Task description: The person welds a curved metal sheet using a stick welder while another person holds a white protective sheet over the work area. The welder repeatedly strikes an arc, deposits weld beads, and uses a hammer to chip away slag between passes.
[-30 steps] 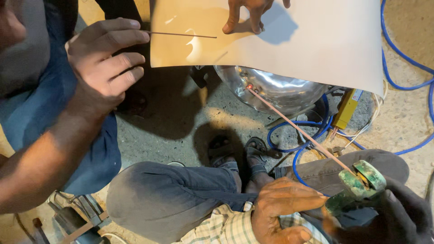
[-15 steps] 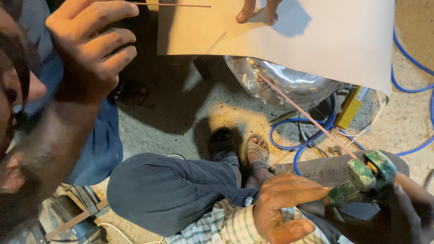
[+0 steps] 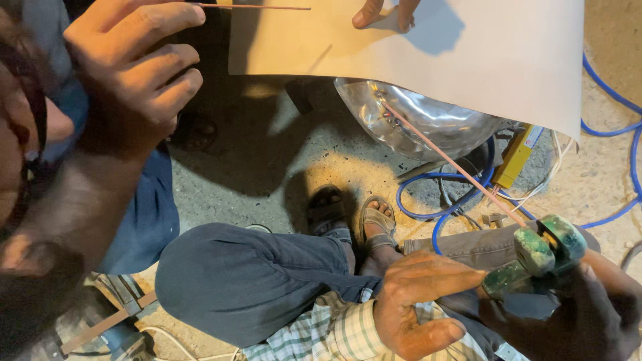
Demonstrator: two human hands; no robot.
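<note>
Green-taped electrode holder [image 3: 542, 257], lower right, is clamped in the right hand [image 3: 588, 314]. Its pinkish welding rod [image 3: 455, 164] runs diagonally, tip pointing upper left at a shiny metal vessel [image 3: 428, 124]. Left hand [image 3: 418, 307] lies slack w/ fingers spread on the knee. 2 rods total: a co-worker's hand [image 3: 134, 73], upper left, pinches a second thin rod [image 3: 257, 7]. Cream sheet [image 3: 481, 60] overhangs the vessel; blue cables [image 3: 441, 200] loop below it.

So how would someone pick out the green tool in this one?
Start at the large pale sheet across the top, with a shiny metal shell under its edge. A thin pink rod slants from there down-right into the clamp holder, gripped by a dark-gloved hand. It is the only green thing among blue cables and a yellow box.
</note>
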